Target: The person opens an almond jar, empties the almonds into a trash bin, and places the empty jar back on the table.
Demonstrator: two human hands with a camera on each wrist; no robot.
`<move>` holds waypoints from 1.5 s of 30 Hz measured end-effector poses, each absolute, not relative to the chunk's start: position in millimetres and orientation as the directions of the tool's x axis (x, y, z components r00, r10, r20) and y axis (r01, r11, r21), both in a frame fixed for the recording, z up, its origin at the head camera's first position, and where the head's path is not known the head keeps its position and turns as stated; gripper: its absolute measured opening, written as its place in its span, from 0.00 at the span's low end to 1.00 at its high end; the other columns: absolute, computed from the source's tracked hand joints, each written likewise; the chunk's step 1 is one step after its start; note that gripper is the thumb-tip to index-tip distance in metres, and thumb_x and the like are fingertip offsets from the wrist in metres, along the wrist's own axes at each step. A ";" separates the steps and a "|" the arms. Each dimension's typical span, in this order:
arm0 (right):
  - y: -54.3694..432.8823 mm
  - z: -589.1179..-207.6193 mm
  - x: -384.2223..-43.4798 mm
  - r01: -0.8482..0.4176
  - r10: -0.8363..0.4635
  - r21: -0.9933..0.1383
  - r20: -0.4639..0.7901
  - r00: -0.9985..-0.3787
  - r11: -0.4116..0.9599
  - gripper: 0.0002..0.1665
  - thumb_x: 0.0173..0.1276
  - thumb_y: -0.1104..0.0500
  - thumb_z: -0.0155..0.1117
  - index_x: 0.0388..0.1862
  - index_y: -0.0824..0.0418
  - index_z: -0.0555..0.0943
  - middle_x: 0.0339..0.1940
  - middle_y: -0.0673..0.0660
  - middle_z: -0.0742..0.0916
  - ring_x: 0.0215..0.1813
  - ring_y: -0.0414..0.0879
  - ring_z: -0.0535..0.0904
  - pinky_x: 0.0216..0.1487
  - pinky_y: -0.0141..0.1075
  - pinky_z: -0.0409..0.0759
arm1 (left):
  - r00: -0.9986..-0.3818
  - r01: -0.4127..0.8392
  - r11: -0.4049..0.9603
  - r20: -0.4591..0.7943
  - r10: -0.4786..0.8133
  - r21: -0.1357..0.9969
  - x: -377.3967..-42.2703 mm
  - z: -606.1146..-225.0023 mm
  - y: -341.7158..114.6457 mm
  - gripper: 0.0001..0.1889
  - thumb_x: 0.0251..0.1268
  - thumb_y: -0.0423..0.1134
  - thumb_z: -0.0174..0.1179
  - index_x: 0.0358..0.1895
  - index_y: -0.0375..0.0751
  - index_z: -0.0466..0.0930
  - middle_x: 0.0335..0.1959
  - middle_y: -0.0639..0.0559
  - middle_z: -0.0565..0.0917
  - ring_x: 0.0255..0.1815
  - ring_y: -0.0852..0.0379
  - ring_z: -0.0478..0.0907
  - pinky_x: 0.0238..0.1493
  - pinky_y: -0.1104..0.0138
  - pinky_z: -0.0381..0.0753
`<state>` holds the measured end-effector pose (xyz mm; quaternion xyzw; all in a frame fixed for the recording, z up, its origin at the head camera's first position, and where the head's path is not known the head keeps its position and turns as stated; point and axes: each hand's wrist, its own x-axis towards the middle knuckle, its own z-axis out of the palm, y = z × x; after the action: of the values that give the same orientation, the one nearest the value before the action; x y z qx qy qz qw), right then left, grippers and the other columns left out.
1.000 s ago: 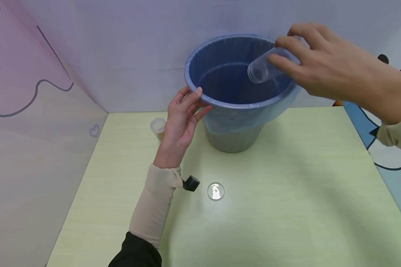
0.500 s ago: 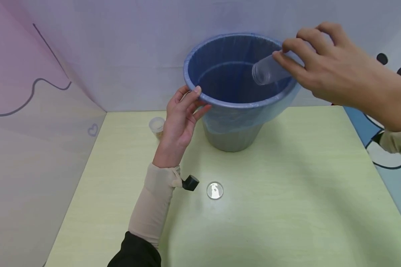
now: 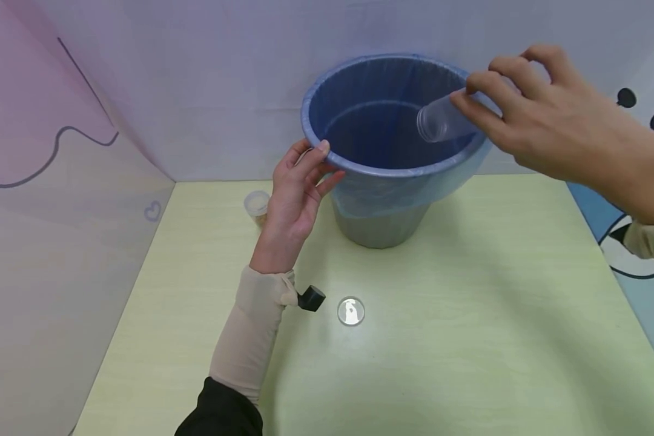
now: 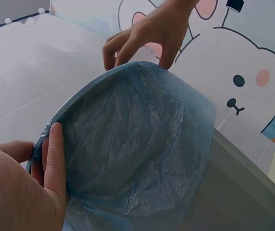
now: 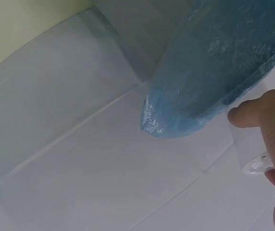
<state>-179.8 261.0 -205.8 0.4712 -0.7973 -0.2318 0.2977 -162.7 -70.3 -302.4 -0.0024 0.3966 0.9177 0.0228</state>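
Rightward has moved the tilted clear cup [image 3: 444,118], held by the curled right grip [image 3: 547,112]; the left grip [image 3: 297,197] pinches the bin rim [image 3: 381,172].

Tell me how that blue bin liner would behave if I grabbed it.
The blue liner is likely floppy, since it hangs in wrinkles around the bin. It's probably thin and light, looking partly see-through. Its shiny surface may feel slippery.

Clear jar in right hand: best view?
Head view: the clear jar shows its mouth and side, fingers covering the other end. Right wrist shows base and part of the side; left wrist, none of it.
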 end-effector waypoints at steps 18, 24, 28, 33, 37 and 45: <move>259.9 -199.0 -174.1 -0.577 -0.865 0.665 0.231 -0.446 0.475 0.65 0.38 0.74 0.84 0.77 0.70 0.62 0.69 0.73 0.69 0.70 0.68 0.64 0.73 0.63 0.65 | -0.999 -0.039 -0.688 -0.018 0.038 0.725 -165.2 -300.7 -69.2 0.09 0.73 0.28 0.60 0.52 0.35 0.77 0.34 0.50 0.84 0.30 0.58 0.84 0.37 0.66 0.91; 262.2 -206.7 -174.9 -0.578 -0.879 0.673 0.262 -0.398 0.462 0.67 0.37 0.71 0.85 0.78 0.70 0.61 0.68 0.73 0.71 0.68 0.68 0.66 0.68 0.61 0.68 | -0.999 -0.037 -0.691 -0.016 0.037 0.722 -167.2 -301.2 -68.0 0.10 0.73 0.28 0.60 0.54 0.33 0.76 0.34 0.50 0.84 0.29 0.58 0.84 0.37 0.66 0.90; 262.4 -208.9 -175.1 -0.594 -0.882 0.661 0.262 -0.391 0.459 0.67 0.34 0.71 0.86 0.77 0.70 0.63 0.67 0.73 0.71 0.68 0.68 0.66 0.68 0.62 0.68 | -0.999 -0.043 -0.693 -0.020 0.041 0.719 -167.4 -302.0 -67.4 0.10 0.73 0.29 0.60 0.54 0.34 0.76 0.34 0.50 0.84 0.30 0.58 0.84 0.37 0.66 0.90; 262.4 -209.6 -172.9 -0.597 -0.870 0.642 0.262 -0.418 0.481 0.64 0.40 0.72 0.84 0.78 0.70 0.63 0.68 0.73 0.71 0.69 0.68 0.66 0.69 0.62 0.68 | -0.999 -0.045 -0.690 -0.022 0.042 0.722 -167.2 -302.9 -67.2 0.09 0.74 0.29 0.60 0.53 0.34 0.76 0.34 0.50 0.84 0.30 0.58 0.84 0.37 0.66 0.91; 261.6 -208.8 -171.5 -0.585 -0.838 0.618 0.251 -0.485 0.524 0.63 0.43 0.72 0.84 0.78 0.69 0.62 0.70 0.74 0.71 0.70 0.70 0.66 0.71 0.63 0.68 | -0.999 -0.043 -0.687 -0.026 0.036 0.725 -166.9 -303.1 -67.9 0.08 0.74 0.29 0.60 0.51 0.36 0.77 0.34 0.50 0.84 0.30 0.58 0.84 0.37 0.66 0.90; 255.9 -200.7 -179.7 -0.601 -0.812 0.560 0.270 -0.518 0.569 0.59 0.42 0.66 0.85 0.74 0.68 0.67 0.68 0.74 0.75 0.67 0.72 0.71 0.70 0.65 0.71 | -0.999 -0.042 -0.687 -0.029 0.030 0.725 -168.1 -302.9 -68.9 0.09 0.74 0.29 0.60 0.52 0.35 0.77 0.34 0.50 0.84 0.30 0.58 0.84 0.37 0.67 0.90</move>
<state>-179.7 255.9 -200.7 0.4171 -0.8471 -0.2032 0.2592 -168.1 -68.9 -302.9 -0.0074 0.3951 0.9184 0.0196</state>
